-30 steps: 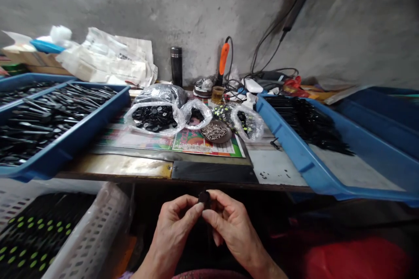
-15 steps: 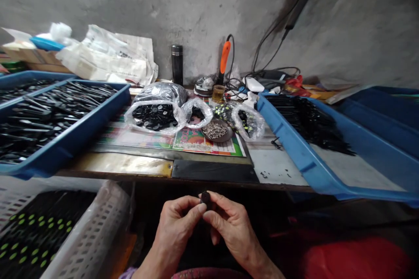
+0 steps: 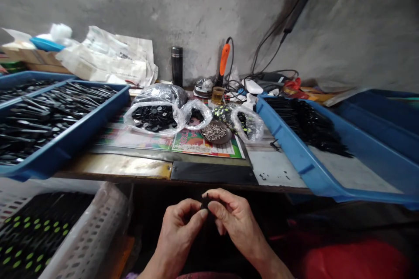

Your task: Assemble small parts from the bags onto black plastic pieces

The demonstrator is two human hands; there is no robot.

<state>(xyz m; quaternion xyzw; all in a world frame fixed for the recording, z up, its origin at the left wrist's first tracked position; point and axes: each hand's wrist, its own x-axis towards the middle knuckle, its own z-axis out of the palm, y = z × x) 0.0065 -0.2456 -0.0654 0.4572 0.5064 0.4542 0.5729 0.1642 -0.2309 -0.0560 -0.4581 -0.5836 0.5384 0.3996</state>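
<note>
At a workshop table (image 3: 275, 168), the left hand (image 3: 178, 233) and right hand (image 3: 237, 226) are raised close together below its edge, elbows out of view, fingertips pinching a small black piece (image 3: 205, 202) that they mostly hide. Nearby stands a white plastic crate (image 3: 98, 231) of green-dotted black parts; farther off lie a blue tray (image 3: 294, 148) of black strips and a clear plastic bag (image 3: 153, 117) of black discs.
</note>
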